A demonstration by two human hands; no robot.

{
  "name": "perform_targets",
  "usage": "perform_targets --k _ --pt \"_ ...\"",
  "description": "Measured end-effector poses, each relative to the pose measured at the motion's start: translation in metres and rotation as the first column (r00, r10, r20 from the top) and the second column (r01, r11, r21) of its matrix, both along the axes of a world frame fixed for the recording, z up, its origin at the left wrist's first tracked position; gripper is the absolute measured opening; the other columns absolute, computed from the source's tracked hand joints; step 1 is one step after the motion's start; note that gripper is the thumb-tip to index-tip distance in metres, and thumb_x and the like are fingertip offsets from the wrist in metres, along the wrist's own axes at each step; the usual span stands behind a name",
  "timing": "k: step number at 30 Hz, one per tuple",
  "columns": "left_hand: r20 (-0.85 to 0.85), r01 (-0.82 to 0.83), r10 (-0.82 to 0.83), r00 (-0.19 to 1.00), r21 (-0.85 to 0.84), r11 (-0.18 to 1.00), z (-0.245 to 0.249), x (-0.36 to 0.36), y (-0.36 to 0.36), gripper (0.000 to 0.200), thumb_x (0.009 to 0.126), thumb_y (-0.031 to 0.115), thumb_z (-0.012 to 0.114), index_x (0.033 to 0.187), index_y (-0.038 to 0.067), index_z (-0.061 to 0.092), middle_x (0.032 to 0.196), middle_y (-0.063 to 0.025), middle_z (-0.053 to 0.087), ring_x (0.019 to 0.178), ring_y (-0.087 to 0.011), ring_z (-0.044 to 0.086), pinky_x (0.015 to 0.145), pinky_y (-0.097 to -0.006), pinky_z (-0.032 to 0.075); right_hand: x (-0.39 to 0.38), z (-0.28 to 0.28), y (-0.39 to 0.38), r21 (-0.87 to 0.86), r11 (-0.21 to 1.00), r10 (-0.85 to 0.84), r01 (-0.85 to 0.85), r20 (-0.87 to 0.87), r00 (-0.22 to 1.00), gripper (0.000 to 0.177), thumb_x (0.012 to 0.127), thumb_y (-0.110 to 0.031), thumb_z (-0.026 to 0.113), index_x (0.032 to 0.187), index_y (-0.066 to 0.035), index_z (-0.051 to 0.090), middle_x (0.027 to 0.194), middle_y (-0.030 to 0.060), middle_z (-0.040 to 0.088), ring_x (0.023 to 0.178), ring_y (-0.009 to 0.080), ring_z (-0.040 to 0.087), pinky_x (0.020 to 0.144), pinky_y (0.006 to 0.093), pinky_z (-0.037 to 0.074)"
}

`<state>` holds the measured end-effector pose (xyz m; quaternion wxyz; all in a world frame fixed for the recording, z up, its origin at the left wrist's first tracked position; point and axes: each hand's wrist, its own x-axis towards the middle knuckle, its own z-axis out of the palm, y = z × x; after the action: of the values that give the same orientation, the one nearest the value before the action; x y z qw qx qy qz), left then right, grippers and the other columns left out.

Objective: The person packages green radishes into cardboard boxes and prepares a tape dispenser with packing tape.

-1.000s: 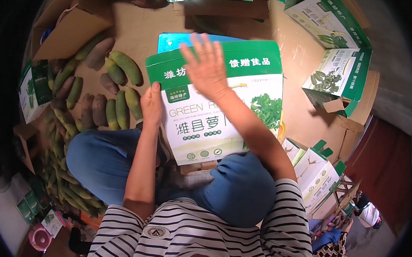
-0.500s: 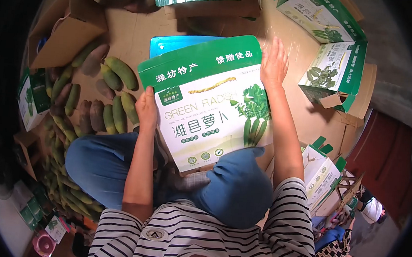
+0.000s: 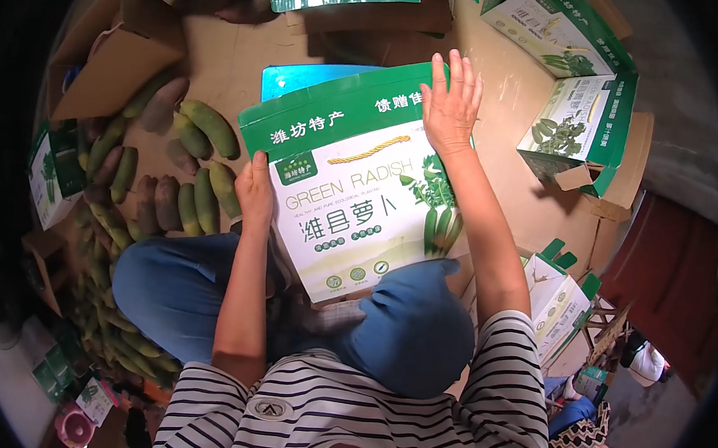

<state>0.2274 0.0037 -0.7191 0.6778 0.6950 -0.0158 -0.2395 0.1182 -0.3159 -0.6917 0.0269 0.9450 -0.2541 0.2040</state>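
Observation:
A green and white carton (image 3: 352,199) printed with radishes and a yellow rope handle lies tilted over my lap. My left hand (image 3: 256,188) grips its left edge, with the fingers partly hidden behind it. My right hand (image 3: 452,106) lies over the top right corner of the carton's green flap, fingers stretched out and slightly apart. Behind the flap, a bright blue object (image 3: 311,79) shows in part.
Green radishes (image 3: 209,128) lie to the left, with a larger heap (image 3: 130,345) below them. An open brown box (image 3: 120,62) stands at the upper left. Printed cartons (image 3: 578,123) stand on the right. People (image 3: 582,431) are at the lower right.
My right hand has moved left and slightly up, from the carton's right edge onto the corner of its green flap. My left hand has barely moved.

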Motion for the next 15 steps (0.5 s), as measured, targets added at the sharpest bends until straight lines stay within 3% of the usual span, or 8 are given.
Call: perform_targets --k 3,6,7,10,14,15 --pt "0.005 0.007 -0.007 1.0 0.029 1.0 0.005 -0.001 -0.002 0.041 0.102 0.033 0.046 0.097 -0.004 0.064 0.087 -0.0004 0.063 0.077 -0.0051 0.052 0.068 -0.0214 0.044 0.006 0.005 0.035 0.058 0.984 0.171 -0.171 0.004 0.985 0.062 0.086 -0.029 0.064 0.141 -0.016 0.04 0.148 0.011 0.032 0.136 0.0336 0.03 0.109 0.0549 0.024" --pt "0.053 0.026 -0.03 0.998 0.061 0.998 0.011 0.001 -0.001 0.04 0.102 0.032 0.047 0.097 -0.004 0.064 0.087 0.0001 0.063 0.077 -0.0049 0.052 0.068 -0.0211 0.044 -0.001 0.005 0.021 0.001 0.986 0.166 -0.166 -0.026 0.986 0.062 0.086 -0.029 0.063 0.142 -0.016 0.039 0.148 0.0109 0.032 0.136 0.033 0.03 0.109 0.0538 0.024" --pt "0.037 0.02 -0.021 0.999 0.04 0.999 0.011 0.0 -0.001 0.04 0.102 0.032 0.047 0.098 -0.004 0.065 0.087 0.0003 0.063 0.077 -0.0049 0.052 0.068 -0.0211 0.044 -0.007 0.006 0.009 -0.07 0.989 0.124 -0.129 -0.07 0.99 0.063 0.087 -0.03 0.062 0.143 -0.014 0.038 0.148 0.0121 0.032 0.135 0.0333 0.032 0.109 0.0527 0.025" --pt "-0.006 -0.003 0.003 1.0 -0.013 1.0 0.009 0.0 -0.003 0.037 0.101 0.03 0.049 0.098 -0.003 0.065 0.088 0.0005 0.063 0.077 -0.005 0.052 0.067 -0.0212 0.044 -0.018 0.005 -0.014 0.015 1.0 -0.019 0.019 0.026 0.999 0.062 0.089 -0.03 0.06 0.143 -0.013 0.036 0.147 0.014 0.034 0.133 0.0341 0.033 0.108 0.0525 0.026" --pt "0.031 0.022 -0.024 0.999 0.061 0.998 0.008 0.0 -0.003 0.031 0.097 0.027 0.058 0.099 -0.003 0.066 0.089 -0.0003 0.065 0.077 -0.0054 0.054 0.068 -0.0218 0.045 -0.02 0.017 0.026 0.225 0.97 -0.091 0.091 -0.013 0.996 0.081 0.085 -0.051 0.061 0.143 -0.003 0.033 0.143 0.0195 0.037 0.131 0.038 0.034 0.107 0.0521 0.026" --pt "0.06 0.037 -0.044 0.997 0.104 0.994 0.009 -0.001 -0.006 0.029 0.095 0.026 0.06 0.1 -0.003 0.066 0.089 -0.0006 0.065 0.078 -0.0055 0.054 0.069 -0.022 0.045 -0.021 0.016 0.034 0.149 0.978 -0.136 0.148 -0.085 0.987 0.1 0.077 -0.063 0.064 0.143 0.002 0.029 0.142 0.0229 0.037 0.13 0.0401 0.035 0.107 0.0517 0.027"
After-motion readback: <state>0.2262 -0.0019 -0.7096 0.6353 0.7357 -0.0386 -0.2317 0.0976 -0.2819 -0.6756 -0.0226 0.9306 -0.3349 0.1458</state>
